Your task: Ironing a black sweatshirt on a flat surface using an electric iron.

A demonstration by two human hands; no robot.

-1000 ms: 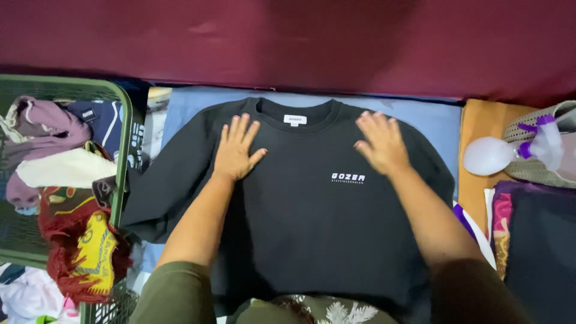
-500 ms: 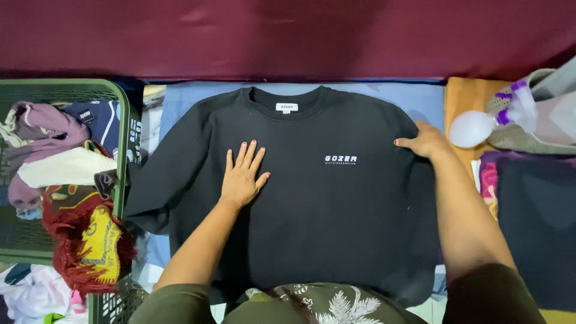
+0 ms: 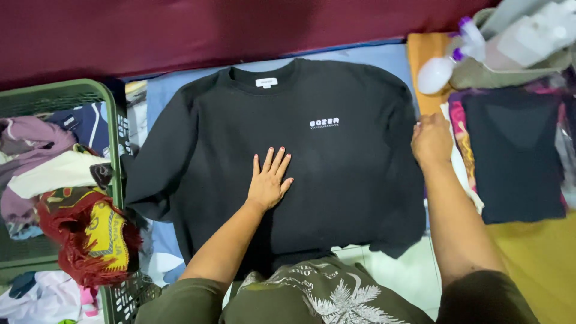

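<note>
Your left hand (image 3: 268, 183) lies flat on the middle of the black sweatshirt (image 3: 336, 180), palm down, fingers (image 3: 271, 161) spread a little and pointing toward the collar. The sweatshirt is laid out front-up on a pale blue sheet (image 3: 161, 96), collar away from you, a small white label (image 3: 266, 82) at the neck and a small white print on the chest, just up and to the right of your left fingers.

Your right hand (image 3: 431, 139) sits at the garment's right edge, where the sleeve meets the body. Its fingers are curled down onto the cloth there (whether they pinch the fabric or only press on it, you cannot tell from this angle). The two hands are well apart, with the chest of the sweatshirt between them.

Left of the garment stands a green laundry basket (image 3: 114, 144) holding mixed clothes, with a red and yellow fringed cloth (image 3: 99, 234) draped over its rim; the sweatshirt's left sleeve reaches up to that rim. Just beside your right hand lies a stack of folded dark clothes (image 3: 516, 156). Beyond it, a white spray bottle with a purple nozzle (image 3: 441, 69) lies on its side. A dark red cloth (image 3: 240, 30) runs along the far edge.
</note>
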